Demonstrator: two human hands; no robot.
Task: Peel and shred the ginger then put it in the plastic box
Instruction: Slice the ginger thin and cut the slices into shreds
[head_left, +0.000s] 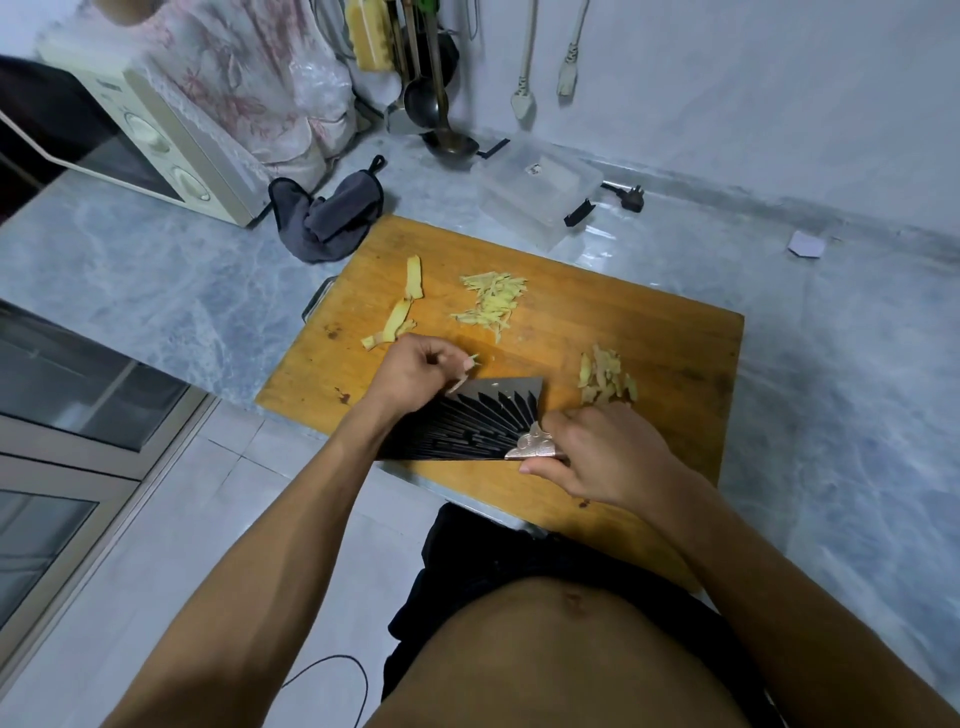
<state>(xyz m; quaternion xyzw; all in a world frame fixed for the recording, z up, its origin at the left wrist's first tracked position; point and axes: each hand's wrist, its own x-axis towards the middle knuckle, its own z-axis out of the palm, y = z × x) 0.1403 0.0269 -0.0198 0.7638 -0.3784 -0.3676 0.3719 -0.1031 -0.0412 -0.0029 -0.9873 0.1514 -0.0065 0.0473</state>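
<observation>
Shredding ginger mid-board, we judge | left hand (415, 366) pinches a sliver (471, 359) at the cleaver (467, 423) | right hand (597, 457) grips its handle | shreds (491, 300) toward far edge | next: gather into plastic box (537, 192) beyond far-right corner.

The cutting board (597, 332) is showing as wood, orange-brown, matt and stained with dark marks; on its near edge the cleaver (467, 421) is looking like dark metal with a ridged, patterned blade face and a paler, shiny embossed metal collar where the right hand (608, 457) is gripping it; just beyond the board's far edge the plastic box (535, 195) is appearing clear and smooth, with black clips; to the board's far left a grey cloth (324, 218) is lying soft and matt; the countertop (156, 270) around the board is reading as polished, veined grey stone; the shredded ginger (491, 304) on the board is looking pale and fibrous.
</observation>
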